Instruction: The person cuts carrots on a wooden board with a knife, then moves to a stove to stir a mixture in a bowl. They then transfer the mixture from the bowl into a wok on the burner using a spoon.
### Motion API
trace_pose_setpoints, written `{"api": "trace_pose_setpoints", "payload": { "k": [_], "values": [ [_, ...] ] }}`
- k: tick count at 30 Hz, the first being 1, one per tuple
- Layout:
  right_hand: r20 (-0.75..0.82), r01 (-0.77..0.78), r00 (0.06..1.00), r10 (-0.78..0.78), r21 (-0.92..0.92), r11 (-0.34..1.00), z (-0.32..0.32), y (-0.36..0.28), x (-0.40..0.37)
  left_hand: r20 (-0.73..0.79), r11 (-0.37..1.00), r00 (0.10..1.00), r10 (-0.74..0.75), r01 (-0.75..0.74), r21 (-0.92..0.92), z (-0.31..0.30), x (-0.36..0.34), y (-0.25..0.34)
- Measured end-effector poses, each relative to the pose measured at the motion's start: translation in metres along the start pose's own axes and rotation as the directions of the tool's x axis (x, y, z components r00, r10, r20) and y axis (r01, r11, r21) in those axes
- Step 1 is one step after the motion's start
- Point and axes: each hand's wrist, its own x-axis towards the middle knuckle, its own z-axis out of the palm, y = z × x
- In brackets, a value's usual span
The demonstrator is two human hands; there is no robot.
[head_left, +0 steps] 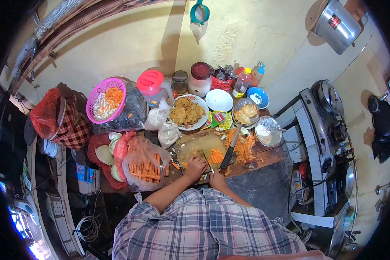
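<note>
Checker: Read me your largest entries first.

Clerk: One wooden table (pixel 264 161), before you, crowded at its far side. On it, left, one clear plastic bag (pixel 138 149) of whole carrots (pixel 144 169), just beside a red bag (pixel 98 149) with cabbage (pixel 116 172). One cutting board (pixel 191 148), flat, directly in front of you.

Checker: Middle sizes?

Clerk: One pink basket (pixel 89 102), back left, with shredded vegetables, orange and pale. One patterned plate (pixel 195 127), beyond the board, bearing fritters (pixel 187 111). One steel bowl (pixel 271 144), right, white powder inside.

Checker: Your hands?

Clerk: Left hand (pixel 196 168): over the near part of the board, fingers bent and close together, left of the blade; whether anything sits beneath them, you cannot tell from here. Right hand (pixel 218 179): at the near edge of the board, fingers closed around the handle of a knife (pixel 207 159), its blade pointing away from you.

Checker: Smallest lots?

Clerk: One black-handled knife (pixel 228 157), unheld, lying right of the blade you grip. One heap of orange shreds (pixel 245 147), right of that. Last, cut carrot pieces (pixel 216 156), on the board, just right of your blade.
</note>
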Motion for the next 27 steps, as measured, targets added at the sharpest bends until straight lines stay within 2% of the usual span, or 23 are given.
{"api": "trace_pose_setpoints", "payload": {
  "k": [6,8,12,15,18,20,24,27],
  "values": [
    [-0.01,0.044,0.999,-0.044,-0.019,0.999,0.005,0.009,0.0,-0.007,0.999,1.0,0.008,-0.008,0.036,-0.002,0.002,0.003],
    [0.038,-0.028,0.999,0.029,-0.031,0.999,-0.002,0.001,-0.003,0.03,1.0,1.0,-0.004,0.003,0.01,-0.004,0.002,0.003],
    [0.049,-0.036,0.998,0.036,-0.013,0.999,-0.001,-0.005,0.0,0.019,1.0,1.0,-0.015,0.015,0.012,0.001,0.001,0.003],
    [-0.015,0.009,1.0,-0.01,-0.04,0.999,0.007,-0.002,0.007,0.048,1.0,0.999,-0.024,0.024,0.013,0.0,0.001,0.002],
    [-0.019,0.021,1.0,-0.022,-0.028,0.999,0.005,0.003,0.005,-0.008,0.999,1.0,-0.001,0.001,0.038,-0.002,0.003,0.005],
    [0.038,0.005,0.999,-0.007,0.035,0.999,0.002,0.005,0.001,-0.006,1.0,1.0,-0.007,0.007,0.016,-0.005,0.004,0.006],
    [0.04,0.035,0.999,-0.034,-0.031,0.999,-0.002,0.007,-0.001,0.029,1.0,0.999,-0.013,0.013,0.004,-0.002,0.003,0.005],
    [0.053,0.018,0.998,-0.017,-0.027,0.999,0.0,0.006,0.0,-0.029,1.0,1.0,-0.01,0.01,0.006,-0.001,0.004,0.005]
  ]
}}
